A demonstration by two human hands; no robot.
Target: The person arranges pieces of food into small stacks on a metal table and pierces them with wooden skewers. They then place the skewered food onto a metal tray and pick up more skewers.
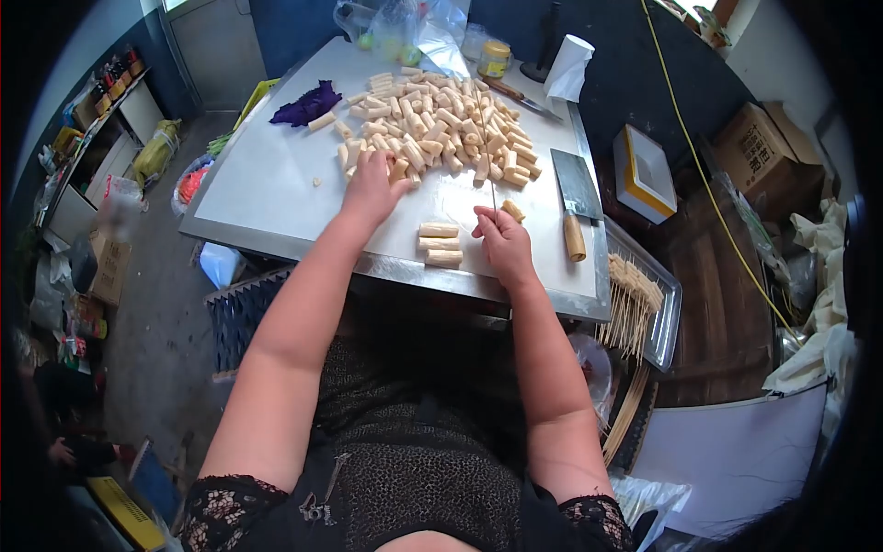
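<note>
Gripping one skewer, right hand sits near three rolls; left hand: grip unclear.

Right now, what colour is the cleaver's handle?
The handle is light brown, clearest in the head view.

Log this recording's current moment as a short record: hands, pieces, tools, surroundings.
left hand: left hand at the near edge of the pile of pale pieces; grip unclear
right hand: right hand holds a thin stick, pointing away over the pile
set apart: three pieces side by side, between the hands
tools: cleaver, lying right of the pile
surroundings: purple cloth on the table; metal tray with skewered pieces
</note>
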